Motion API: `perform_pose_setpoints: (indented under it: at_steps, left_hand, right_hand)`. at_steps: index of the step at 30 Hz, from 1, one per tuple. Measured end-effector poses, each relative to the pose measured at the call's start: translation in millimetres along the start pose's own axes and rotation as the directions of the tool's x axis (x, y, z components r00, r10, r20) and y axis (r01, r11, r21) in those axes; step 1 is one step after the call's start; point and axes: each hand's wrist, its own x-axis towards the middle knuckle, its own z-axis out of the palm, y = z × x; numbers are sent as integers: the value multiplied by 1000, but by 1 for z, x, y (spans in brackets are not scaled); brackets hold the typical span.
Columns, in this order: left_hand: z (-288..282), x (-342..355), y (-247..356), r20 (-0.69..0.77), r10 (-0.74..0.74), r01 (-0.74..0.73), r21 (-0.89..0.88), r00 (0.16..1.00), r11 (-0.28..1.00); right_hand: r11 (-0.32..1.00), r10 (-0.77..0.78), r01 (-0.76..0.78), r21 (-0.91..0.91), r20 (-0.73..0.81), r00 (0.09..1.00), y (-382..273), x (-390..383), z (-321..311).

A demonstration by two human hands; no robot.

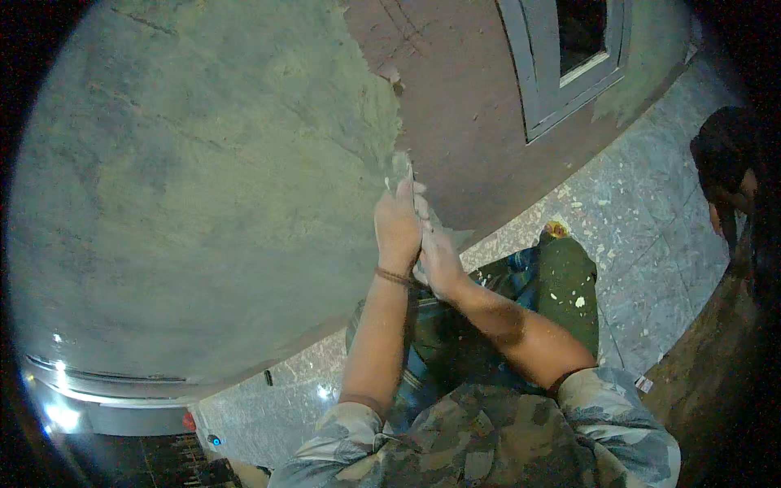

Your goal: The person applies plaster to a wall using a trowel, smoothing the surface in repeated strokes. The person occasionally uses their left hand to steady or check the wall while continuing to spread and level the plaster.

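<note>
My left hand [397,232] and my right hand [440,256] are pressed together in front of the wall, both closed. A flat, pale grey, blade-like piece [402,165] sticks up past the fingertips and meets the wall; the fingers hide the rest of it. It lies right at the ragged border between a grey-green coat [244,163] on the left and a bare brownish surface [455,106] on the right. Pale dust coats the fingers of my right hand. A brown band circles my left wrist.
A grey-framed window [537,73] is set in the wall at the upper right. Pale flakes lie on the tiled floor [651,252] and on my green trouser leg [569,293]. Another person [724,163] is at the far right. A bright lamp [62,416] shines at the lower left.
</note>
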Motion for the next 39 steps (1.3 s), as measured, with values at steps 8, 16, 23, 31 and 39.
perform_pose_setpoints:
  at_steps: [8,16,23,31,39]
  left_hand:
    - [4,-8,12,-25,-183,181,-64,983,981]
    - [2,-8,8,7,-196,196,-132,980,972]
    - [6,-2,10,-20,20,-20,12,1000,1000]
    - [9,-5,25,33,-5,10,-163,999,987]
    - [9,-3,25,40,-33,39,-168,999,985]
  right_hand:
    - [992,-118,114,-48,-99,988,-12,1,3]
    - [993,110,-111,26,31,993,-12,-7,-5]
    - [925,317,-322,199,57,947,-6,0,-5]
    - [984,-122,127,-121,53,991,-10,0,-8]
    - [919,362,-370,136,81,929,-28,5,-9]
